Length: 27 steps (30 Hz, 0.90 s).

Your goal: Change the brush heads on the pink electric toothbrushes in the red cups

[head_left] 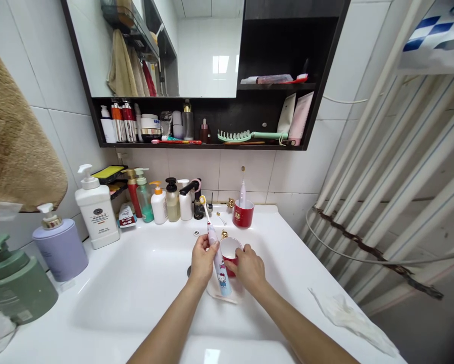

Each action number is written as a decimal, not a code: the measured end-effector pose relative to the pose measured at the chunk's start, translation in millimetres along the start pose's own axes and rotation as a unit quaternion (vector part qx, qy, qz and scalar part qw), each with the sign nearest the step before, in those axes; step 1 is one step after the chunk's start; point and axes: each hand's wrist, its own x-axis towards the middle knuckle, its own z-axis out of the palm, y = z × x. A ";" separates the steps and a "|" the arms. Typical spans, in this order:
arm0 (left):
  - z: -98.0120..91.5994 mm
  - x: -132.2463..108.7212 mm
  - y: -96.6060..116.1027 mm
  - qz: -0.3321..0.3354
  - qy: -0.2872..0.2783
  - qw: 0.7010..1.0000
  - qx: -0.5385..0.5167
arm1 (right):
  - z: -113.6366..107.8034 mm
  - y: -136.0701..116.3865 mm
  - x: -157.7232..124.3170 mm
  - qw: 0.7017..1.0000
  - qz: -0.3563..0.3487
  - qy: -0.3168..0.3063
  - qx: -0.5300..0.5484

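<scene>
Smooth plastic toothbrush (pixel 219 263), glossy sink (pixel 136 288), rough cloth towel (pixel 16 136)

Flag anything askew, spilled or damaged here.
The strip across the white pipes at right looks rusty: brown and rough-edged against the white. A crumpled white sheet lies loose on the sink ledge at right, like a leftover. No spill shows; the toothbrush in the left hand looks intact.
</scene>
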 end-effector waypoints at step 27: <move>24.3 -24.6 -18.4 -0.116 -0.147 0.982 0.002 | -34.4 5.6 7.6 0.752 0.016 -0.044 0.657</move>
